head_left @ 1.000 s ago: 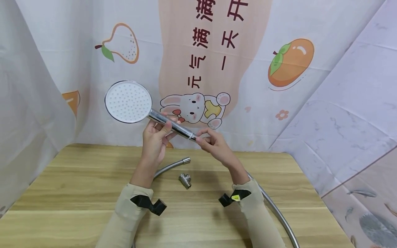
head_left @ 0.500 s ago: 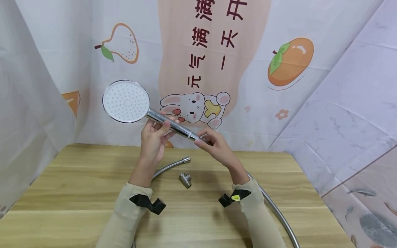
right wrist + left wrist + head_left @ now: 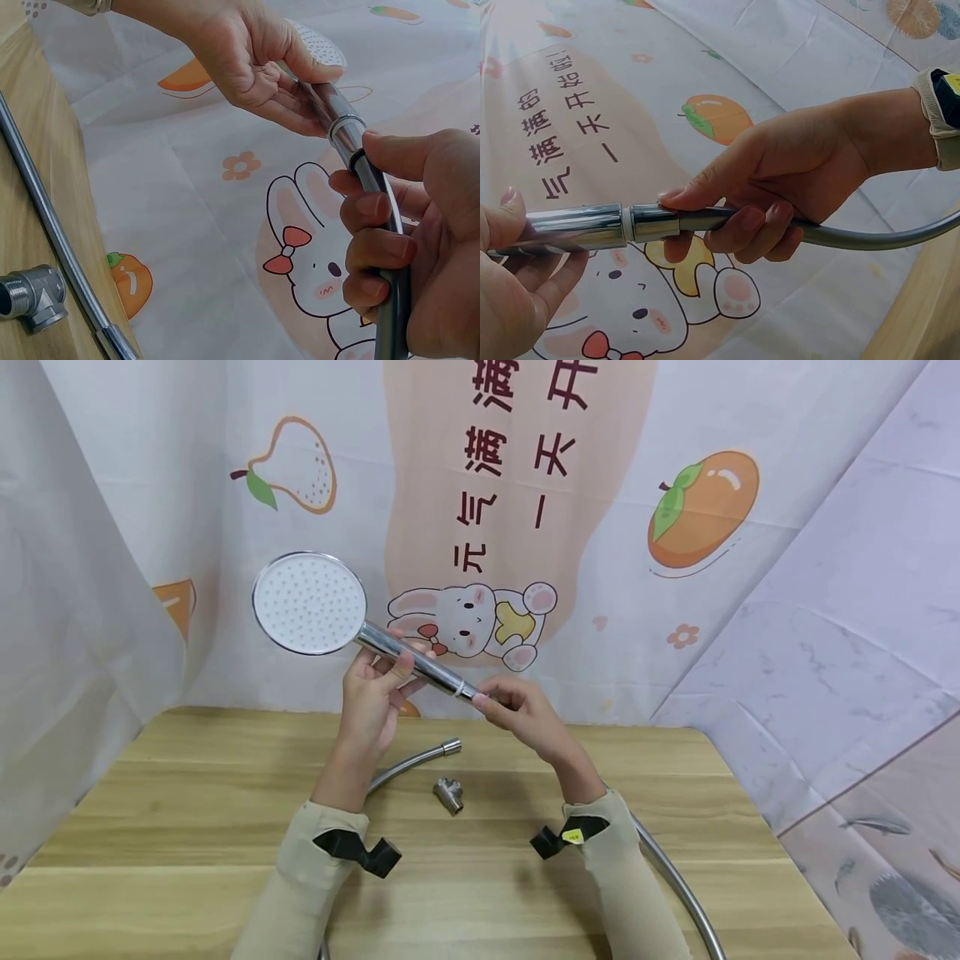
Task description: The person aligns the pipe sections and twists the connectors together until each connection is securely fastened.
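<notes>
A chrome handheld shower head [image 3: 310, 603] with a round white spray face is held up above the table, its handle slanting down to the right. My left hand [image 3: 371, 697] grips the handle, thumb in front and fingers behind. At the handle's lower end, my right hand [image 3: 522, 714] pinches the metal collar [image 3: 655, 223] of a grey shower hose [image 3: 870, 238], its other fingers curled round the hose. In the left wrist view the collar meets the handle end at a pale ring. How far it is screwed on cannot be told.
On the wooden table [image 3: 187, 827] lies a metal tee valve [image 3: 448, 795]. Behind it is the hose's other end [image 3: 450, 747]. The hose also runs along the right forearm to the table's front. A printed cloth [image 3: 600, 635] hangs close behind the hands.
The right thumb and fingers have shifted their hold at the collar. The shower head has drifted slightly left, then back right; the left hand keeps its grip.
</notes>
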Demonstrator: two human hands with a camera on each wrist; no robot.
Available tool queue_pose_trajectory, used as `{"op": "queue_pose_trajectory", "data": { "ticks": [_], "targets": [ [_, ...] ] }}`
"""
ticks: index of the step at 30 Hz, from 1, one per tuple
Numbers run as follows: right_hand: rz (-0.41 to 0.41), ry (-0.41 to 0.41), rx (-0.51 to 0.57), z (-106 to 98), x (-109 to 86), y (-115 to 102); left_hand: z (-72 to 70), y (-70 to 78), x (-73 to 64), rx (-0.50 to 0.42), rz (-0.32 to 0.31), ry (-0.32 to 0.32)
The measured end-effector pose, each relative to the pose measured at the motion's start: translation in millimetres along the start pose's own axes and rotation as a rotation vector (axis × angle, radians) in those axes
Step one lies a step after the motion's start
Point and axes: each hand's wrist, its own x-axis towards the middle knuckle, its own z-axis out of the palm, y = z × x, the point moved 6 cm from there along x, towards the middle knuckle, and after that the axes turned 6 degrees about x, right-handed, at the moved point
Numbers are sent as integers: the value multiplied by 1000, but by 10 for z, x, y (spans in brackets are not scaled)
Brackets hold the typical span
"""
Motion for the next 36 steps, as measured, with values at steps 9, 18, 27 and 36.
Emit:
{"op": "queue_pose_trajectory", "data": {
  "ticks": [9, 18, 27, 36],
  "targets": [
    [47, -4, 28, 1, -1, 31, -15, -24, 12, -17, 9, -13],
    [134, -33, 97, 7, -9, 76, -12, -38, -5, 18, -8, -28],
    [127, -32, 115, 9, -9, 54, -1, -20, 2, 17, -10, -13],
    [70, -32, 95, 17, -8, 7, 12, 6, -10, 4, 3, -16]
  ]
}}
